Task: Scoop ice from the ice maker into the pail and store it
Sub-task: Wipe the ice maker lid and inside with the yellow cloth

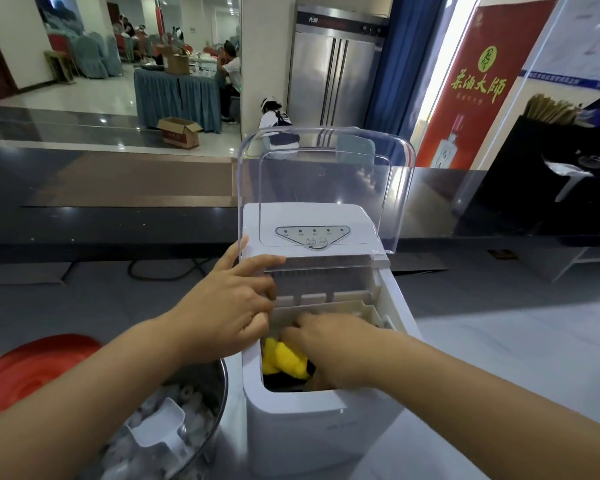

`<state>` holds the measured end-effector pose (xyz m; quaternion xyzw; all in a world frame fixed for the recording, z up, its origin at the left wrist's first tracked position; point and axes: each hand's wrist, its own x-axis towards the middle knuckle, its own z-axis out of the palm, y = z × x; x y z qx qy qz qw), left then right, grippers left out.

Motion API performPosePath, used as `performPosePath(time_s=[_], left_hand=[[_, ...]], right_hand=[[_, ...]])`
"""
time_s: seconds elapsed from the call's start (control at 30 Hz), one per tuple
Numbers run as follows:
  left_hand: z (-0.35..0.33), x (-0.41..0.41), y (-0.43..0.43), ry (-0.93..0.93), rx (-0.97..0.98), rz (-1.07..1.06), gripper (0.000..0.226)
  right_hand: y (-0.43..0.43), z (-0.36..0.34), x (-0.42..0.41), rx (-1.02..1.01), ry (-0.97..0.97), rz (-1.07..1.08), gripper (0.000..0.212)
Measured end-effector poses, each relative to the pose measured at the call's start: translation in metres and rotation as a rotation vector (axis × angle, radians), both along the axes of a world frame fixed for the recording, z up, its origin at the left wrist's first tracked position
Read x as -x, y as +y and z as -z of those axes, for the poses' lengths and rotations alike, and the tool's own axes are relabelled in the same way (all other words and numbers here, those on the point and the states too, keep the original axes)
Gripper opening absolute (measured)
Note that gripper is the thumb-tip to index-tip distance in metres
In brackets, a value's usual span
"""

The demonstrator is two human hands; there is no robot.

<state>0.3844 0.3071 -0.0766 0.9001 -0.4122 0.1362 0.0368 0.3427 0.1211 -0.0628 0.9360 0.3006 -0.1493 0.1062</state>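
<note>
A white ice maker (312, 420) stands in front of me with its clear lid (326, 174) raised upright. My left hand (229, 306) grips the left rim of its opening, thumb against the lid's lower corner. My right hand (329, 341) reaches down inside the opening, fingers curled on a yellow cloth (284, 360). At lower left a steel pail (201, 410) holds several ice pieces, and a white plastic scoop (160, 427) lies in the ice.
A red round lid (32, 368) lies left of the pail. A dark counter ledge (118, 220) runs behind the ice maker. A black box (551, 174) stands at the right. A steel fridge (333, 71) and a red banner (475, 81) are beyond.
</note>
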Motion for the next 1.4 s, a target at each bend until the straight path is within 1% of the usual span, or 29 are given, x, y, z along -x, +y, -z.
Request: performPosePath(time_s=[0.03, 0.07, 0.2, 0.27, 0.33, 0.4, 0.5, 0.6, 0.67, 0.73, 0.8, 0.87, 0.93, 1.0, 1.07, 1.13, 1.17, 1.23, 1.27, 1.3, 1.33, 1.4], left_hand=[[0.0, 0.001, 0.001, 0.01, 0.007, -0.002, 0.049], [-0.001, 0.001, 0.001, 0.025, 0.009, 0.002, 0.048], [-0.004, 0.0, 0.004, 0.047, -0.085, 0.027, 0.054], [-0.006, -0.001, 0.005, 0.052, -0.098, 0.027, 0.055], [-0.006, 0.0, 0.004, 0.043, -0.096, 0.026, 0.054], [-0.003, 0.001, 0.004, 0.022, -0.087, 0.021, 0.051], [0.001, 0.002, 0.005, 0.018, -0.065, 0.01, 0.049], [0.003, 0.003, 0.004, 0.024, -0.027, 0.014, 0.048], [0.003, 0.003, 0.003, 0.019, -0.024, 0.022, 0.047], [0.002, 0.002, 0.003, 0.008, -0.019, 0.034, 0.044], [0.001, 0.002, 0.003, 0.005, -0.011, 0.039, 0.044], [0.001, 0.003, 0.003, 0.011, -0.004, 0.05, 0.046], [0.002, 0.003, 0.004, 0.012, -0.014, 0.05, 0.048], [0.003, 0.003, 0.003, 0.007, -0.013, 0.054, 0.049], [0.003, 0.003, 0.003, 0.014, -0.01, 0.054, 0.048], [0.004, 0.003, 0.003, 0.006, 0.0, 0.059, 0.048], [0.005, 0.002, 0.003, -0.001, 0.009, 0.063, 0.047], [0.006, 0.002, 0.003, -0.002, 0.025, 0.066, 0.046], [0.006, 0.002, 0.003, 0.004, 0.026, 0.064, 0.046], [0.006, 0.002, 0.003, 0.008, 0.028, 0.062, 0.045], [0.007, 0.002, 0.003, 0.01, 0.03, 0.061, 0.045], [0.008, 0.001, 0.003, 0.013, 0.037, 0.063, 0.044]], right_hand=[[-0.002, 0.001, -0.003, 0.025, 0.076, 0.015, 0.037], [-0.002, 0.002, -0.005, 0.054, 0.101, 0.013, 0.032], [0.003, 0.003, -0.006, 0.115, 0.025, -0.025, 0.012], [0.006, 0.002, -0.006, 0.128, -0.002, -0.009, 0.011], [0.005, 0.002, -0.007, 0.154, -0.018, 0.001, 0.006], [0.002, 0.003, -0.008, 0.206, -0.018, -0.008, 0.011], [-0.008, -0.002, -0.006, 0.308, 0.033, 0.012, 0.018], [-0.011, -0.01, -0.005, 0.324, 0.064, 0.054, 0.019], [-0.007, -0.016, -0.004, 0.265, 0.003, 0.096, 0.021], [-0.003, -0.019, -0.005, 0.222, -0.128, 0.17, 0.035], [0.0, -0.019, -0.004, 0.319, -0.195, 0.244, 0.045], [0.002, -0.014, -0.002, 0.499, -0.118, 0.255, 0.037], [0.003, -0.006, -0.002, 0.592, 0.015, 0.213, 0.025], [0.002, -0.009, -0.006, 0.584, 0.095, 0.173, 0.022], [0.003, -0.015, -0.008, 0.536, 0.148, 0.151, 0.027], [0.006, -0.02, -0.006, 0.476, 0.243, 0.128, 0.034], [0.007, -0.019, -0.005, 0.454, 0.276, 0.11, 0.032], [0.005, -0.015, -0.005, 0.405, 0.264, 0.122, 0.016], [0.003, -0.013, -0.006, 0.356, 0.253, 0.166, 0.018], [0.001, -0.011, -0.008, 0.302, 0.25, 0.208, 0.027], [0.0, -0.01, -0.009, 0.252, 0.252, 0.235, 0.03], [0.003, -0.009, -0.012, 0.15, 0.268, 0.271, 0.032]])
